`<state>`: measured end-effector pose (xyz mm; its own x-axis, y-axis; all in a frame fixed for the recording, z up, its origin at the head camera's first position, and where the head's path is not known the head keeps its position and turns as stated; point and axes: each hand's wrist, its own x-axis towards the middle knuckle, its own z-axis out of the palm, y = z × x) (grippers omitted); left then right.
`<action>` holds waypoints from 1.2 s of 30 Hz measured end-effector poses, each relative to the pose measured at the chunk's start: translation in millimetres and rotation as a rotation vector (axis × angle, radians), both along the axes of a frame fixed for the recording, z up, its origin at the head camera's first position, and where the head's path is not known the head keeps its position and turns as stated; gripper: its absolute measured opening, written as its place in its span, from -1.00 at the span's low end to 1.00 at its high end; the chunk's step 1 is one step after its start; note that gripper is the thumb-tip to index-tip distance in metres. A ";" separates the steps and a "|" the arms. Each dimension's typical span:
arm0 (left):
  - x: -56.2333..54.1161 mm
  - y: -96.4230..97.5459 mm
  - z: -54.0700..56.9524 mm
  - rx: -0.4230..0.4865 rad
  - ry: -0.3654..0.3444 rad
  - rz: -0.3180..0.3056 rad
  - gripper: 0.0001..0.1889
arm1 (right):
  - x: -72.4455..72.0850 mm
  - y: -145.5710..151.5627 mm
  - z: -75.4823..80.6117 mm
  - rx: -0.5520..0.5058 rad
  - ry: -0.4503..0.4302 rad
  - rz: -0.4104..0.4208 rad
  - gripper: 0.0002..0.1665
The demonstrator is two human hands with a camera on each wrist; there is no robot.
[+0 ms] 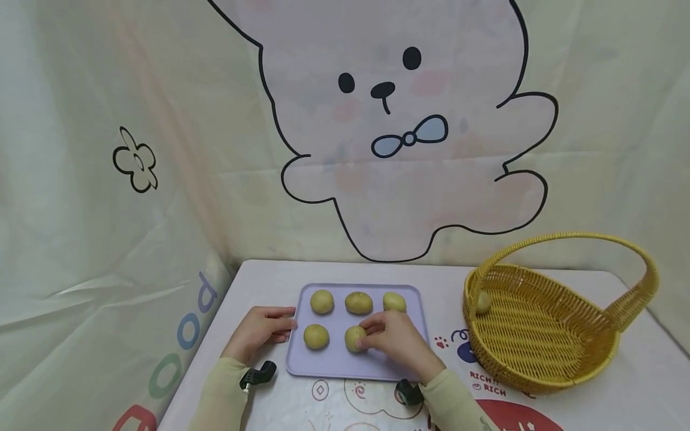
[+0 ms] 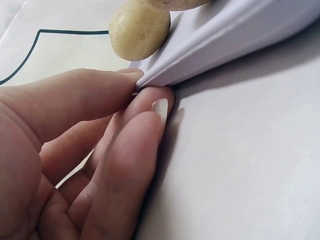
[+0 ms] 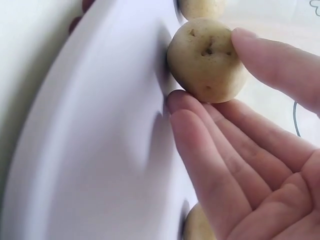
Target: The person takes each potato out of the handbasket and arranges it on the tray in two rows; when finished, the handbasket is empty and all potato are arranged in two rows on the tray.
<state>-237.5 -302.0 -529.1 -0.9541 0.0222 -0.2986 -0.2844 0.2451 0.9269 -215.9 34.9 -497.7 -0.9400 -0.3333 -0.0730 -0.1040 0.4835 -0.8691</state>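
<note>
A pale purple tray (image 1: 329, 364) lies on the table, bearing several potatoes. Three stand in the back row: a left potato (image 1: 321, 301), a middle one, and a right potato (image 1: 394, 300) partly behind my right hand. In front is another potato (image 1: 315, 337) at the left. With thumb and fingertips, my right hand (image 1: 398, 340) holds the front middle potato (image 3: 207, 60) at the tray's surface. My left hand (image 1: 261, 329) pinches the tray's left rim, one digit above and fingers beneath, as the left wrist view shows.
Right of the tray stands a yellow woven basket (image 1: 544, 335) with a tall arched handle, and a potato (image 1: 483, 302) lies inside at its left. A printed cloth wall (image 1: 388, 197) rises behind the table. Dark wrist cameras sit on both sleeves.
</note>
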 end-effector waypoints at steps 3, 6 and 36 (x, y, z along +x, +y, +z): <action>-0.4 0.7 1.4 0.009 0.002 -0.002 -0.50 | -1.7 1.2 1.6 0.022 0.001 -0.019 -0.57; 0.2 0.5 3.3 0.015 0.000 0.005 -0.50 | -2.1 1.9 3.0 0.035 0.006 -0.032 -0.55; 0.2 0.7 2.4 -0.017 -0.008 0.001 -0.50 | -4.1 8.9 1.1 0.059 0.008 -0.055 -0.64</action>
<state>-237.3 -301.3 -526.7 -0.9517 0.0166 -0.3066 -0.2920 0.2603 0.9203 -220.0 43.8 -496.6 -0.9572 -0.2769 -0.0837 -0.0828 0.5393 -0.8380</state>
